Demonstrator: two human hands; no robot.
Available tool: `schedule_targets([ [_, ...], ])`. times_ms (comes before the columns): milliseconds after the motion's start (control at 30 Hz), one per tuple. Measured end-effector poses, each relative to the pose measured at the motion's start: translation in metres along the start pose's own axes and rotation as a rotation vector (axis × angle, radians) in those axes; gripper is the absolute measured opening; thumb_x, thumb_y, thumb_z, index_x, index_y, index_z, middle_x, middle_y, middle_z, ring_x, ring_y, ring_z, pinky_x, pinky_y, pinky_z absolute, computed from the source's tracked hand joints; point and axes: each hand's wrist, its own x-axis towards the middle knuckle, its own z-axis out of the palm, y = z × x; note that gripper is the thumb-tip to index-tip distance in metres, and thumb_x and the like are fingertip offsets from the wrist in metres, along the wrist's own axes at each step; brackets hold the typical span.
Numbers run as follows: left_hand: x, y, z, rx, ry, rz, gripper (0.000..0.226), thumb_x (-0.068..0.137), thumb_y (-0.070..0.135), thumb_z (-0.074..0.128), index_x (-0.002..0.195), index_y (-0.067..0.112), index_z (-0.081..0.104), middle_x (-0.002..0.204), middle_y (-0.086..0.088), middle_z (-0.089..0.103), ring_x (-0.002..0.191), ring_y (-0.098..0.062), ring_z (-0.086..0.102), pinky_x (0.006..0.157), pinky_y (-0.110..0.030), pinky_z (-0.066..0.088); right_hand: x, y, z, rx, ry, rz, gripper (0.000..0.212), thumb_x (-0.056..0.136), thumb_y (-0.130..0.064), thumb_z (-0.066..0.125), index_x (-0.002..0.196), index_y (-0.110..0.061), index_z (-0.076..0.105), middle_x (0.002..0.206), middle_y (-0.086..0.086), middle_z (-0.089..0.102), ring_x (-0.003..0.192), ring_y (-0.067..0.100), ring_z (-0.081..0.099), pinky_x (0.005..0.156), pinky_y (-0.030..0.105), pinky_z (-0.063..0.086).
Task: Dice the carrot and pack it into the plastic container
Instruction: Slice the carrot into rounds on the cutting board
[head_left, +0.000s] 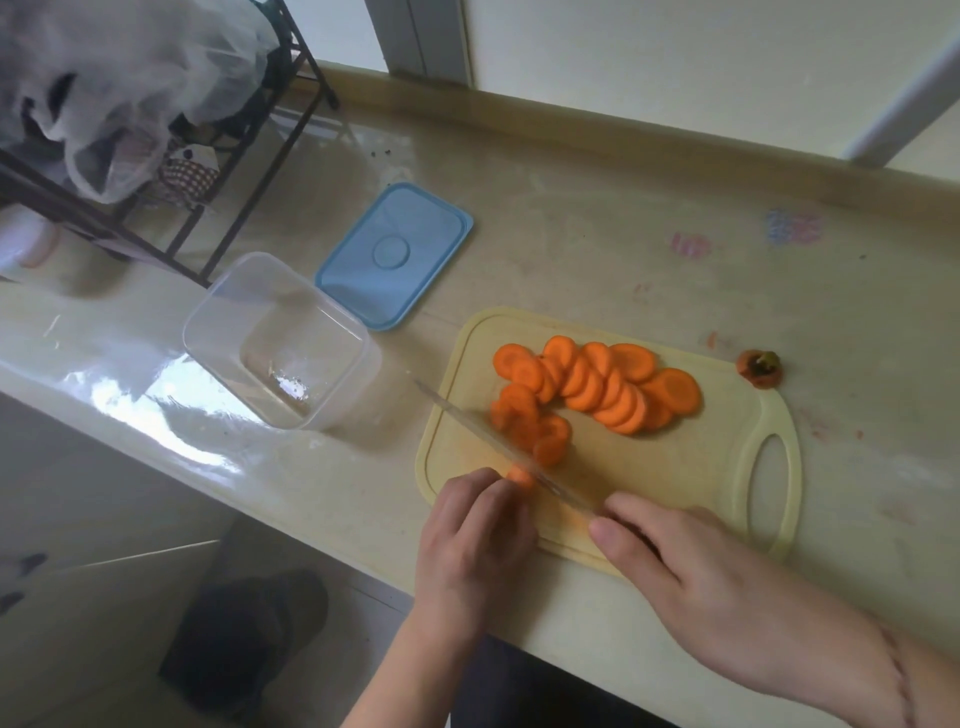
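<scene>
I am still slicing: my left hand pinches the last carrot stub on the cutting board, and my right hand grips the knife. Next I must chop the slices small; the plastic container waits open on the bench.

1. The countertop is looking like smooth, glossy beige stone, glaring near its left edge.
2. The plastic container is showing as clear, shiny plastic.
3. The lid is appearing as smooth blue plastic.
4. The cutting board is looking like matt, pale yellow plastic.
5. The knife blade is gleaming like metal.
6. The rack is showing dark metal rods.
</scene>
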Motion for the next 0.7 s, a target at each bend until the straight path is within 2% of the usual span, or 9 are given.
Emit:
schedule_targets([
  [100, 0.001, 0.001, -0.001, -0.011, -0.007, -0.014, 0.011, 0.087, 0.009, 0.070, 0.091, 0.000, 0.076, 0.095, -0.009, 0.070, 0.081, -0.025, 0.068, 0.071, -0.033, 0.056, -0.012, 0.001, -0.002, -0.029, -0.019, 0.018, 0.044, 0.089, -0.065, 0.027, 0.086, -0.027, 0.048, 0.072, -0.006, 0.058, 0.065, 0.012, 0.055, 0.057, 0.026, 0.039],
  [267, 0.002, 0.000, -0.002, -0.056, -0.009, 0.000, 0.014, 0.087, 0.009, 0.071, 0.101, 0.008, 0.072, 0.099, -0.008, 0.071, 0.084, -0.022, 0.066, 0.071, -0.033, 0.056, -0.019, 0.003, 0.000, -0.059, -0.056, 0.054, 0.039, 0.086, -0.068, 0.021, 0.084, -0.036, 0.042, 0.073, -0.015, 0.057, 0.065, 0.011, 0.053, 0.058, 0.026, 0.039],
  [400, 0.002, 0.000, -0.003, -0.054, -0.017, -0.001, 0.011, 0.089, 0.009, 0.071, 0.095, 0.002, 0.077, 0.098, -0.007, 0.071, 0.083, -0.022, 0.067, 0.071, -0.032, 0.056, -0.004, 0.007, 0.008, -0.049, -0.048, 0.048, 0.038, 0.092, -0.061, 0.024, 0.076, -0.029, 0.039, 0.070, -0.005, 0.055, 0.062, 0.013, 0.052, 0.058, 0.032, 0.038],
  [500, 0.001, -0.001, -0.003, -0.066, -0.042, 0.048, 0.012, 0.091, 0.013, 0.073, 0.096, 0.003, 0.077, 0.100, -0.006, 0.069, 0.086, -0.021, 0.066, 0.076, -0.028, 0.055, 0.015, 0.010, 0.019, -0.055, 0.006, -0.014, 0.040, 0.092, -0.060, 0.025, 0.073, -0.027, 0.037, 0.063, -0.002, 0.052, 0.060, 0.014, 0.050, 0.059, 0.040, 0.040],
  [567, 0.001, -0.002, -0.001, -0.033, -0.011, 0.024, 0.009, 0.087, 0.010, 0.076, 0.092, 0.003, 0.077, 0.097, -0.006, 0.069, 0.083, -0.020, 0.066, 0.073, -0.029, 0.055, 0.024, 0.010, 0.022, -0.033, 0.028, -0.033, 0.042, 0.093, -0.059, 0.027, 0.072, -0.025, 0.039, 0.061, -0.002, 0.052, 0.060, 0.015, 0.050, 0.060, 0.043, 0.040],
  [633, 0.002, -0.002, 0.001, 0.000, 0.024, 0.004, 0.008, 0.083, 0.005, 0.077, 0.090, 0.004, 0.076, 0.095, -0.006, 0.068, 0.082, -0.019, 0.065, 0.071, -0.029, 0.055, 0.025, 0.010, 0.021, 0.005, 0.046, -0.024, 0.042, 0.095, -0.056, 0.030, 0.071, -0.023, 0.040, 0.061, -0.003, 0.052, 0.059, 0.015, 0.050, 0.058, 0.042, 0.039],
  [700, 0.005, -0.002, 0.004, 0.000, 0.052, -0.001, 0.014, 0.080, 0.003, 0.079, 0.092, 0.007, 0.073, 0.097, -0.004, 0.066, 0.083, -0.019, 0.064, 0.071, -0.026, 0.054, 0.019, 0.010, 0.018, 0.037, 0.055, -0.011, 0.041, 0.095, -0.055, 0.031, 0.071, -0.022, 0.041, 0.062, -0.004, 0.052, 0.059, 0.014, 0.049, 0.056, 0.035, 0.037],
])
